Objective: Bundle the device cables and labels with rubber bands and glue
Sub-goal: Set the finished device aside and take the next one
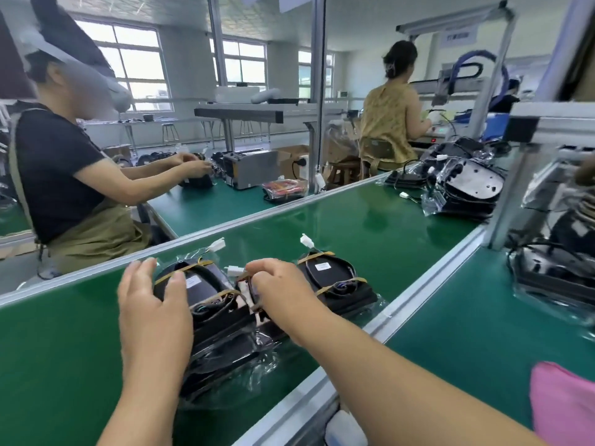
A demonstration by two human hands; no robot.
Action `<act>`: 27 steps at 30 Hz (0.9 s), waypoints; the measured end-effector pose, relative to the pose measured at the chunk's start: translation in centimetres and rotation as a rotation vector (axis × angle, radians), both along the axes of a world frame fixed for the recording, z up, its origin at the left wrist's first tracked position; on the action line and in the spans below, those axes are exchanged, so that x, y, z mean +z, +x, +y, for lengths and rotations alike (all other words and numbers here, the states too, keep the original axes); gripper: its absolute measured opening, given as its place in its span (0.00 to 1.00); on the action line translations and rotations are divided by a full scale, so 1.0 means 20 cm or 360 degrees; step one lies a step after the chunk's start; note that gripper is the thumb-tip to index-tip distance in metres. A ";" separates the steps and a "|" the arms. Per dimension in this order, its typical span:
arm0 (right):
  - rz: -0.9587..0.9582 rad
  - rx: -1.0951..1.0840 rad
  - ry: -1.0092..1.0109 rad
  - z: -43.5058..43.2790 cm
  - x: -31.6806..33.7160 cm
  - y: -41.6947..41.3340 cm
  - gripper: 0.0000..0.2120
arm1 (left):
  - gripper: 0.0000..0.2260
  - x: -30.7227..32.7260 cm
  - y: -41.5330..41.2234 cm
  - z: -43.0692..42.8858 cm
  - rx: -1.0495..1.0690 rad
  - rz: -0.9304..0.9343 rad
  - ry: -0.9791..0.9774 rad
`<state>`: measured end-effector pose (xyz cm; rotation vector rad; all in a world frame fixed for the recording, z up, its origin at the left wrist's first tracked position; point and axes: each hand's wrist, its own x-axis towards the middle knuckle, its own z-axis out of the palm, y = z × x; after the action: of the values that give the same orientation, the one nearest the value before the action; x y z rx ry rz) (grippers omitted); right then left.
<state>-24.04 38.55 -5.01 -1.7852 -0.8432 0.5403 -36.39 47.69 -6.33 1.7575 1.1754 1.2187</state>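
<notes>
Two bare forearms reach in from the bottom edge, with a patch of pink cloth [560, 403] in the lower right corner. The left hand [154, 300] lies released, its fingers spread and fairly straight, resting over the near end of a black device [209, 304] that sits in clear plastic wrap on the green belt [354, 226]. Two tan rubber bands [183, 268] cross this device, and a white label [193, 281] shows just beside the thumb. The right hand [273, 284] has its fingers curled and pinches a cable [245, 280] with red wires, in the gap between this device and a second device [338, 284] just to its right. A white connector [235, 271] lies touching or nearly touching the right fingertips. The second device also carries two rubber bands and a white label, and its own connector [306, 241] sticks out on the far side. An aluminium rail [402, 304] borders the belt. Farther along the belt is a stack of wrapped devices [463, 188]. A seated person in a black shirt [58, 175] works at the left, and another in a yellow top [389, 123] sits with their back turned.
</notes>
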 end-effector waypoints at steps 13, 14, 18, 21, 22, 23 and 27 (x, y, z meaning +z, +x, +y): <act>0.0067 -0.0864 0.0351 -1.09 0.07 0.40 0.16 | 0.10 0.05 0.72 -0.95 -0.1301 -0.0009 -0.0033; 0.0075 -0.0922 0.0367 -1.18 0.07 0.42 0.16 | 0.10 0.05 0.77 -1.02 -0.1356 0.0025 -0.0023; 0.0057 -0.1135 0.0366 -1.49 0.07 0.49 0.17 | 0.11 0.04 0.99 -1.29 -0.1589 0.0105 0.0069; 0.0027 -0.1276 0.0316 -1.66 0.06 0.56 0.15 | 0.15 0.03 1.15 -1.47 -0.1732 0.0175 0.0108; 0.0010 -0.1310 0.0288 -1.71 0.05 0.59 0.15 | 0.16 0.03 1.20 -1.52 -0.1769 0.0197 0.0124; -0.0011 -0.1333 0.0250 -1.75 0.05 0.62 0.16 | 0.17 0.03 1.26 -1.57 -0.1800 0.0210 0.0136; -0.0023 -0.1359 0.0076 -1.81 0.04 0.79 0.24 | 0.21 0.06 1.51 -1.67 -0.1859 0.0258 0.0079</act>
<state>-8.25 2.42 -4.23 -1.8987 -0.0483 -0.0556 -6.11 14.30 -5.15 2.0734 0.0451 0.3865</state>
